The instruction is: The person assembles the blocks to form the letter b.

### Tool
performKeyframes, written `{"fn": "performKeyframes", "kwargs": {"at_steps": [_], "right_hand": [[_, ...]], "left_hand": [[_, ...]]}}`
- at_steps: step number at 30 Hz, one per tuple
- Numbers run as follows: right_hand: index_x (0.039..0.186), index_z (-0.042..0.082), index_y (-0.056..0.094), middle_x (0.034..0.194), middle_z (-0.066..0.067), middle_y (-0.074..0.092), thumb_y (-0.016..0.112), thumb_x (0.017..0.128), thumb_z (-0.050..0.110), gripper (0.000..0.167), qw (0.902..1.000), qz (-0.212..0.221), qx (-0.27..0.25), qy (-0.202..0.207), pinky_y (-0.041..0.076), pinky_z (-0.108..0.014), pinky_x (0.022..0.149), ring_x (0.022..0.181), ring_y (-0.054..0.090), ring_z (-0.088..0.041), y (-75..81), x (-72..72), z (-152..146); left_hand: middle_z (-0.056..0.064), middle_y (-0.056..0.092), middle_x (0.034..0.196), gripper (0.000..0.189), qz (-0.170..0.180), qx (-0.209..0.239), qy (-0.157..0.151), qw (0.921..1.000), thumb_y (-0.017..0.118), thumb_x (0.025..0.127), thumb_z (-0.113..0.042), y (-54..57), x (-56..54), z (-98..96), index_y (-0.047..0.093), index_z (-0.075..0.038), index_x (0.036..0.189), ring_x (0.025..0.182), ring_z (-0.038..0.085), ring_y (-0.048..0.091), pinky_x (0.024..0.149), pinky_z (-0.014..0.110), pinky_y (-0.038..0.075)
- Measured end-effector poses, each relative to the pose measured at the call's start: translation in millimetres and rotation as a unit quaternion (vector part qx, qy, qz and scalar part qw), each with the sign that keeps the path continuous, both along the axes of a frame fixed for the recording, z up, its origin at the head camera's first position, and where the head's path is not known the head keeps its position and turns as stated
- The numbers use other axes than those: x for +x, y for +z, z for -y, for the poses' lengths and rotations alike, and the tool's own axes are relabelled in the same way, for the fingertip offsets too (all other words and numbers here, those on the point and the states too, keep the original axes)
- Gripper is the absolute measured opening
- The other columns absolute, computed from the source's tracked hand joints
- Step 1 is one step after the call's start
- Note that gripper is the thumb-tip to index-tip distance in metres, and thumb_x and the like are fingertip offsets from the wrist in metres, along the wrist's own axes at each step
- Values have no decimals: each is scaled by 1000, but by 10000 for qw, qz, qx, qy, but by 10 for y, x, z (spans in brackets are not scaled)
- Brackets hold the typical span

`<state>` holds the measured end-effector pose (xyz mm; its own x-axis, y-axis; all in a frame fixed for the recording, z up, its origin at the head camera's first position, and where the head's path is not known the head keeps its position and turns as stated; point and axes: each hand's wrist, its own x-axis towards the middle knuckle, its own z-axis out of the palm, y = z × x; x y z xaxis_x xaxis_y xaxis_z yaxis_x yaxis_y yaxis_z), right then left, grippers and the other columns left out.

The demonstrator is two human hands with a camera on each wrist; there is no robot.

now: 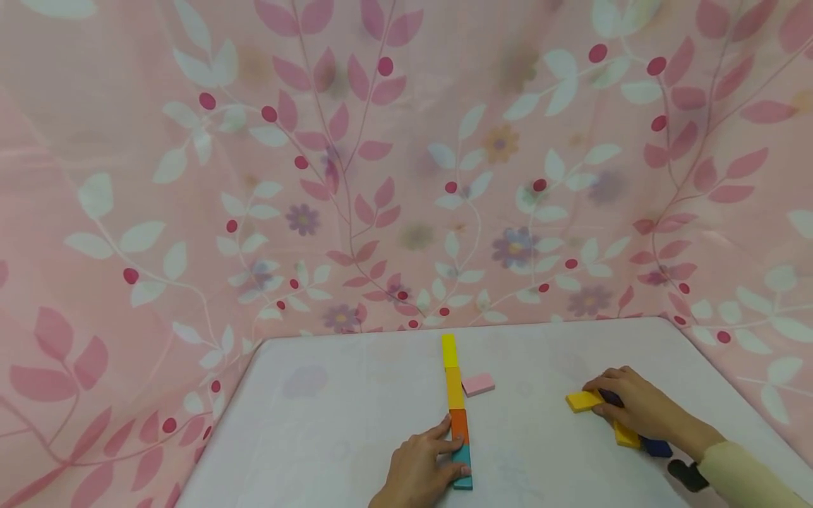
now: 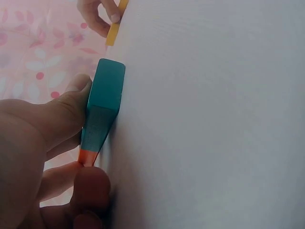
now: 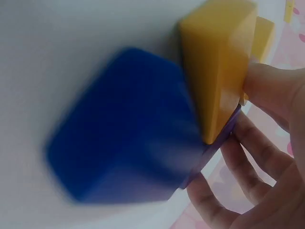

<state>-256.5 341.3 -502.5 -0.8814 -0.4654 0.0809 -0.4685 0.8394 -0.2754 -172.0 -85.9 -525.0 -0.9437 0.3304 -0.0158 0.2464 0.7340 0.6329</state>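
Note:
In the head view a row of blocks runs away from me: teal [image 1: 462, 462], orange [image 1: 459, 426], amber [image 1: 454, 388] and bright yellow [image 1: 449, 351]. My left hand [image 1: 416, 466] grips its near end, thumb on the teal block and fingers at the orange one. The left wrist view shows the thumb against the teal block's side [image 2: 106, 88]. At the right, my right hand [image 1: 641, 406] pinches a yellow block [image 1: 581, 401] between thumb and index finger. Other fingers reach over a purple block [image 3: 214, 148]. A second yellow block [image 3: 219, 62] and a blue block [image 3: 138, 129] lie close by.
A pink block [image 1: 479, 384] lies just right of the row, beside the amber block. The white table [image 1: 330, 423] ends at a pink floral curtain [image 1: 406, 176] behind and at the sides. A dark item [image 1: 688, 475] shows beside the right sleeve [image 1: 749, 473].

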Motion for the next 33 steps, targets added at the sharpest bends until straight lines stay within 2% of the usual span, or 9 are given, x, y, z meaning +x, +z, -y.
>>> {"fn": "performKeyframes", "kwargs": {"at_steps": [3, 11, 19, 29, 33], "right_hand": [[116, 23, 78, 103, 14, 68, 84, 91, 34, 28, 9999, -95, 87, -14, 58, -39, 84, 92, 54, -8, 0, -2, 23], [117, 20, 79, 96, 15, 67, 84, 91, 38, 32, 9996, 28, -5, -282, 57, -30, 79, 81, 53, 0, -6, -14, 134], [110, 17, 80, 97, 13, 69, 86, 89, 37, 30, 9995, -212, -129, -181, 56, -29, 74, 80, 58, -2, 48, -19, 268], [107, 15, 80, 93, 13, 69, 88, 87, 37, 31, 9991, 73, -309, -293, 54, -24, 70, 76, 55, -2, 21, -76, 586], [107, 14, 80, 91, 13, 68, 89, 86, 36, 31, 9989, 40, -396, -231, 52, -25, 70, 76, 54, -2, 9, -108, 725]], "left_hand": [[2, 61, 154, 52, 85, -10, 0, 10000, 87, 84, -49, 1, -10, 0, 77, -24, 128, 132, 32, 66, 91, 54, 62], [1, 60, 155, 51, 293, 7, 69, 9995, 88, 84, -49, 13, -28, 10, 77, -24, 128, 134, 35, 65, 94, 60, 59], [3, 60, 155, 51, 288, 94, 33, 9995, 87, 85, -48, 25, -18, 10, 77, -24, 129, 135, 35, 64, 94, 60, 59], [2, 61, 154, 51, 145, 80, 5, 9999, 87, 85, -50, -5, -2, 9, 77, -25, 128, 133, 33, 66, 89, 56, 61], [2, 61, 154, 51, 120, 37, 2, 9999, 87, 85, -49, -1, -9, 7, 77, -25, 128, 133, 33, 66, 90, 55, 62]]}}
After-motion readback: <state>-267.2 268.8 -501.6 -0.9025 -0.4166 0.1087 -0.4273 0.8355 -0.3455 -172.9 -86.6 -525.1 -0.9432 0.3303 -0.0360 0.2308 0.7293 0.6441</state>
